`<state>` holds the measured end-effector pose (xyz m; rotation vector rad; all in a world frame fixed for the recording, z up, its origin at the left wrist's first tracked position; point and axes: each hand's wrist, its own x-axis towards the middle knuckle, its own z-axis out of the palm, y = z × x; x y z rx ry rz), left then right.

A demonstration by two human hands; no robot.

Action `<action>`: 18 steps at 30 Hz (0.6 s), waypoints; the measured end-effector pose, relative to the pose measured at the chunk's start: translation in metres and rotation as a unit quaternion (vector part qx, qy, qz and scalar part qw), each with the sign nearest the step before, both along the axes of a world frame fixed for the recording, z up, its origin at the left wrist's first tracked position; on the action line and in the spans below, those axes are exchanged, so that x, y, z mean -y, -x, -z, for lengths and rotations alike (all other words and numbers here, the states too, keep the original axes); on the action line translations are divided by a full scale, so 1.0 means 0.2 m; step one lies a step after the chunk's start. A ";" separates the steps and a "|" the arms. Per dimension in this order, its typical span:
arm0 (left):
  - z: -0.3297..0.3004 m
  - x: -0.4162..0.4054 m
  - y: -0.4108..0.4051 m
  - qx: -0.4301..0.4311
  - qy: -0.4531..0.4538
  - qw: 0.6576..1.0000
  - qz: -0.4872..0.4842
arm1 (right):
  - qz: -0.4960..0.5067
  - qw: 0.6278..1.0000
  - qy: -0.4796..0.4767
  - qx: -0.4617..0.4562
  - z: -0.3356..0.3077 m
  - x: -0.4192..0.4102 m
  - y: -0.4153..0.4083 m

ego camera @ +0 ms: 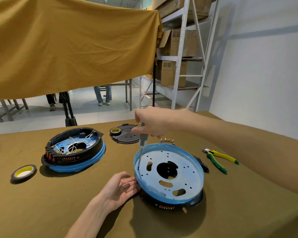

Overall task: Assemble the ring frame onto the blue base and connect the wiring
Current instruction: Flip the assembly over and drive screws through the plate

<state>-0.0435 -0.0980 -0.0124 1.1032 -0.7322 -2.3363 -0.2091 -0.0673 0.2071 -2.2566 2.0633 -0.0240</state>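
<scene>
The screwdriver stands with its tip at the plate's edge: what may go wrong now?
The right hand holds the screwdriver high on its handle, so the tip may slip from the hole in the blue base. The left hand only touches the rim with open fingers; the base could shift.

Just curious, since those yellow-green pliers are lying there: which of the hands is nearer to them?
Right. The right hand grips a screwdriver above the blue base's far-left rim, across it from the pliers. The left hand rests against its near-left edge, farther away.
</scene>
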 end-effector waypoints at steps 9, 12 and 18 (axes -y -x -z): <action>-0.01 0.00 0.00 0.010 0.002 1.000 -0.001 | 0.006 0.999 -0.037 0.014 0.00 0.01 0.03; 0.00 0.00 0.00 0.009 0.000 1.000 0.002 | -0.005 0.994 -0.075 0.078 -0.04 0.01 0.03; 0.01 0.01 0.00 0.014 -0.002 1.000 -0.002 | -0.009 0.995 -0.065 0.081 -0.01 0.01 0.00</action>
